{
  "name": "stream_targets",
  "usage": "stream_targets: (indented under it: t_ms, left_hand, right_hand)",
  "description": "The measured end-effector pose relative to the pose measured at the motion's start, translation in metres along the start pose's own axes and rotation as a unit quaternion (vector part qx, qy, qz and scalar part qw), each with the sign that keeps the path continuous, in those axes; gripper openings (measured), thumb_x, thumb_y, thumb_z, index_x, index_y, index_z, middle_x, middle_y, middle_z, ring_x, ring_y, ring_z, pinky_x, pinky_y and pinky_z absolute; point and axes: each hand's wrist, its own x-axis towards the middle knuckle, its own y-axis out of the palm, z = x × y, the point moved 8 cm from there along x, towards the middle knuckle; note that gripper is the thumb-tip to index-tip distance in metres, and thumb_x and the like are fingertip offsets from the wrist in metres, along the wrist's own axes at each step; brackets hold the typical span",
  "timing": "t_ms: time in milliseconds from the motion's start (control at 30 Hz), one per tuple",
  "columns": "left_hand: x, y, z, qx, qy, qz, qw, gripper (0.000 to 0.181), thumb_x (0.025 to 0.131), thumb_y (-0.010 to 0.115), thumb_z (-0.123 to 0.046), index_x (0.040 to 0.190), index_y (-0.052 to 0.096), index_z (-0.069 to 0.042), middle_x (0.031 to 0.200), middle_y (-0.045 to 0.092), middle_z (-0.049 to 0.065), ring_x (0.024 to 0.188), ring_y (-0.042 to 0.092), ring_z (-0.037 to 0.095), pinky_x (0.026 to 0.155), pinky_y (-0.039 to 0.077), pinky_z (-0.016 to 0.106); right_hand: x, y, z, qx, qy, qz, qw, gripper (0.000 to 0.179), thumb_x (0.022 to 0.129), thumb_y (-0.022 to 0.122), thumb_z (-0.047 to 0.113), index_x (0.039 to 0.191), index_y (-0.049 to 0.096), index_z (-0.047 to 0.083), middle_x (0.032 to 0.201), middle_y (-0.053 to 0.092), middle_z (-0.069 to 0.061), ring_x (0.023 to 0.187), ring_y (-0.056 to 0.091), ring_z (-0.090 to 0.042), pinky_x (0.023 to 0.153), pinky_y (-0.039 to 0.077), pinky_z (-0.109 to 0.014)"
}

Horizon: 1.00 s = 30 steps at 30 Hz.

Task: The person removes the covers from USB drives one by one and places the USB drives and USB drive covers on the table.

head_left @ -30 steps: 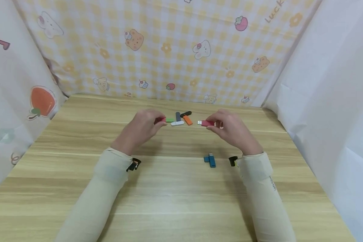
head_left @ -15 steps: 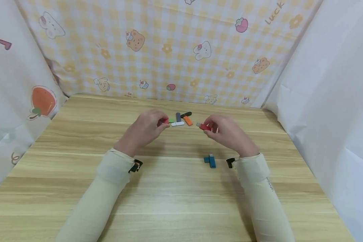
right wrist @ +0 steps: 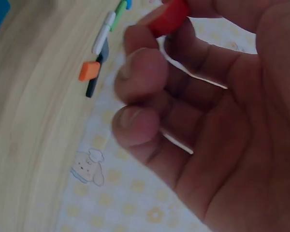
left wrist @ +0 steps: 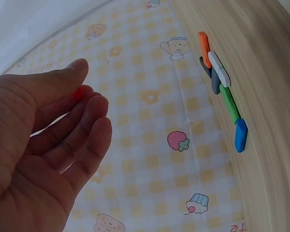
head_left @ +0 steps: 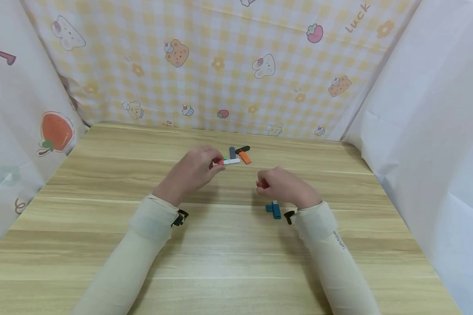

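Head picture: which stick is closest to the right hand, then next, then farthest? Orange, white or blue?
1. Blue stick: just below the right hand.
2. Orange stick: up and left of that hand.
3. White stick: left of the orange one.

A broad surface [head_left: 220, 267] of pale yellowish wood, with streaked grain running across it, carries several small sticks. Toward its far edge a black, round-ended stick [head_left: 242, 149] lies slantwise, the end of a flat orange rectangular stick [head_left: 245, 157] close against it. Just left, a dark grey, slim, flat stick [head_left: 232, 153] points toward a white, glossy, rounded stick [head_left: 234, 161] lying crosswise. A bright green narrow stick [left wrist: 229, 104] and a bright blue, blunt-ended piece [left wrist: 240, 136] continue the line beyond the white one. Nearer the front lies a teal-blue swivel USB stick [head_left: 277, 211], its metal plug exposed.
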Motion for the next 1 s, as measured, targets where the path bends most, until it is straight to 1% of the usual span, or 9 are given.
stream_targets:
  t_ms: [100, 233, 367, 500, 600, 833, 900, 933, 1000]
  left_hand:
    - [0.0, 0.004, 0.0, 0.006, 0.005, 0.002, 1.0, 0.012, 0.097, 0.081, -0.008, 0.101, 0.077, 0.002, 0.099, 0.076, 0.013, 0.083, 0.066, 0.023, 0.074, 0.06, 0.034]
    - [0.0, 0.008, -0.001, 0.012, 0.0, 0.009, 0.9999, 0.013, 0.097, 0.081, -0.01, 0.103, 0.077, 0.001, 0.102, 0.076, 0.012, 0.084, 0.067, 0.023, 0.075, 0.061, 0.034]
    - [0.0, 0.01, -0.001, 0.017, -0.011, 0.02, 0.9996, 0.013, 0.099, 0.08, -0.012, 0.104, 0.077, 0.0, 0.103, 0.075, 0.012, 0.084, 0.066, 0.023, 0.075, 0.06, 0.033]
    - [0.0, 0.012, -0.003, 0.023, -0.018, 0.033, 0.999, 0.015, 0.099, 0.08, -0.014, 0.105, 0.077, 0.0, 0.106, 0.075, 0.012, 0.085, 0.067, 0.022, 0.075, 0.06, 0.033]
    - [0.0, 0.014, -0.003, 0.027, -0.022, 0.039, 0.9986, 0.016, 0.1, 0.08, -0.015, 0.106, 0.077, -0.001, 0.105, 0.074, 0.011, 0.085, 0.067, 0.022, 0.075, 0.06, 0.033]
    - [0.0, 0.017, -0.002, 0.035, -0.024, 0.047, 0.998, 0.017, 0.1, 0.08, -0.017, 0.105, 0.077, -0.001, 0.101, 0.073, 0.01, 0.083, 0.065, 0.02, 0.073, 0.059, 0.032]
    - [0.0, 0.018, -0.001, 0.035, -0.024, 0.05, 0.9978, 0.017, 0.1, 0.08, -0.017, 0.104, 0.077, -0.001, 0.1, 0.072, 0.01, 0.083, 0.065, 0.02, 0.073, 0.059, 0.032]
    - [0.0, 0.019, -0.001, 0.035, -0.024, 0.05, 0.9978, 0.017, 0.1, 0.08, -0.018, 0.104, 0.077, -0.001, 0.1, 0.072, 0.01, 0.083, 0.065, 0.02, 0.073, 0.059, 0.032]
    - [0.0, 0.019, -0.001, 0.034, -0.024, 0.051, 0.9978, 0.017, 0.1, 0.08, -0.018, 0.104, 0.076, -0.002, 0.1, 0.072, 0.01, 0.083, 0.064, 0.02, 0.073, 0.059, 0.031]
  right_hand:
    - [0.003, 0.01, 0.001, -0.012, 0.007, 0.028, 0.9995, 0.023, 0.107, 0.068, 0.016, 0.085, 0.063, 0.011, 0.071, 0.052, 0.001, 0.062, 0.048, -0.012, 0.063, 0.04, -0.025]
    - [0.006, 0.021, 0.003, -0.022, 0.003, 0.06, 0.9979, 0.028, 0.107, 0.067, 0.015, 0.08, 0.059, 0.012, 0.07, 0.045, 0.003, 0.062, 0.043, -0.012, 0.063, 0.037, -0.025]
    - [0.009, 0.03, 0.004, -0.03, 0.004, 0.086, 0.9959, 0.026, 0.105, 0.067, 0.013, 0.08, 0.059, 0.012, 0.072, 0.046, 0.003, 0.065, 0.044, -0.012, 0.063, 0.037, -0.025]
    - [0.011, 0.039, 0.001, -0.03, 0.028, 0.109, 0.9931, 0.024, 0.104, 0.068, 0.015, 0.081, 0.061, 0.012, 0.073, 0.048, 0.003, 0.066, 0.046, -0.013, 0.063, 0.038, -0.026]
    - [0.011, 0.043, 0.002, -0.027, 0.037, 0.115, 0.9923, 0.024, 0.102, 0.069, 0.014, 0.08, 0.062, 0.013, 0.072, 0.048, 0.003, 0.065, 0.046, -0.013, 0.062, 0.037, -0.026]
    - [0.012, 0.049, 0.004, -0.024, 0.028, 0.129, 0.991, 0.024, 0.1, 0.071, 0.012, 0.076, 0.066, 0.014, 0.07, 0.049, 0.005, 0.064, 0.045, -0.011, 0.06, 0.036, -0.025]
    - [0.016, 0.055, 0.0, -0.02, 0.024, 0.137, 0.99, 0.027, 0.098, 0.071, 0.012, 0.073, 0.063, 0.014, 0.068, 0.047, 0.005, 0.062, 0.044, -0.011, 0.059, 0.035, -0.026]
    - [0.02, 0.061, -0.006, -0.018, 0.016, 0.137, 0.9903, 0.028, 0.097, 0.07, 0.011, 0.071, 0.061, 0.016, 0.066, 0.045, 0.006, 0.06, 0.043, -0.011, 0.058, 0.035, -0.026]
    - [0.027, 0.07, -0.017, -0.015, 0.012, 0.142, 0.9896, 0.03, 0.096, 0.069, 0.012, 0.069, 0.058, 0.019, 0.064, 0.044, 0.007, 0.057, 0.042, -0.011, 0.056, 0.035, -0.027]
